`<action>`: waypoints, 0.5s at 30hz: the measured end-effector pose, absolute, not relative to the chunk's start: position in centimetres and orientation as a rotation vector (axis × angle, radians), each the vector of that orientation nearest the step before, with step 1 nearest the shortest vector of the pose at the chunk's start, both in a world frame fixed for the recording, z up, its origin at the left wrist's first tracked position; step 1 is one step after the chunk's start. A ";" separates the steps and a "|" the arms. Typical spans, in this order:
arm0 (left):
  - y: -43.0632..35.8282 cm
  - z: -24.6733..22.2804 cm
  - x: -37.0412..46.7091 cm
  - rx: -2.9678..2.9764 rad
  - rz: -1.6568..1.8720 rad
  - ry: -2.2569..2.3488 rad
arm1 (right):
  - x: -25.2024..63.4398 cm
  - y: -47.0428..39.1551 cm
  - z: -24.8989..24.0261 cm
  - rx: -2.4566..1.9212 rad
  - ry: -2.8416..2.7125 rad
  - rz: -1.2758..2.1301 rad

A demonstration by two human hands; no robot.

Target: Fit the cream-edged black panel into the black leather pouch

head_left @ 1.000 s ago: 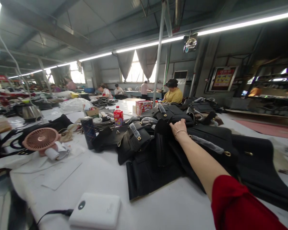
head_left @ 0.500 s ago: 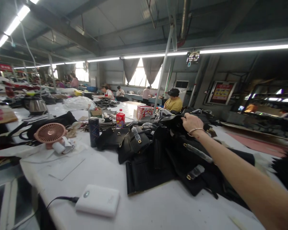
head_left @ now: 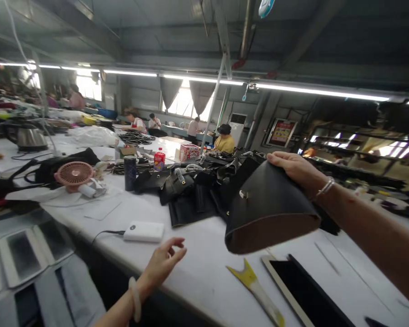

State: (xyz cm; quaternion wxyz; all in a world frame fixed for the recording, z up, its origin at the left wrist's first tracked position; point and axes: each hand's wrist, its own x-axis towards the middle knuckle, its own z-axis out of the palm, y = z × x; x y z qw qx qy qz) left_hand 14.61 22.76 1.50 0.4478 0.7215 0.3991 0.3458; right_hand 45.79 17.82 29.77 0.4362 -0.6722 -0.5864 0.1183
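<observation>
My right hand [head_left: 295, 169] grips the upper edge of a black leather bag body [head_left: 266, 204] and holds it raised over the white table [head_left: 197, 272]. A small gold-coloured clasp shows on the bag body's face, and its wide, brown-lined opening faces me. My left hand [head_left: 162, 261] hovers at the table's near edge, fingers loosely curved and apart from the thumb, holding nothing. Just beyond it lies a white power bank [head_left: 144, 231] with a black cable. A heap of black bag pieces [head_left: 194, 197], some with wrapped hardware, spreads behind the bag body.
A yellow-ended tool [head_left: 255, 288] and a dark panel with a pale edge [head_left: 303, 290] lie at the near right. A pink fan [head_left: 74, 175], a dark cylinder [head_left: 130, 173] and a red bottle [head_left: 159, 160] stand farther left. Several people work in the background.
My right hand has lifted the bag body from the heap and brought it closer. My left hand has come into view. The view has turned right and down.
</observation>
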 end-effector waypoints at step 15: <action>8.9 15.9 20.0 1.966 0.514 0.196 | 34.4 2.0 21.6 -2.023 -2.057 0.542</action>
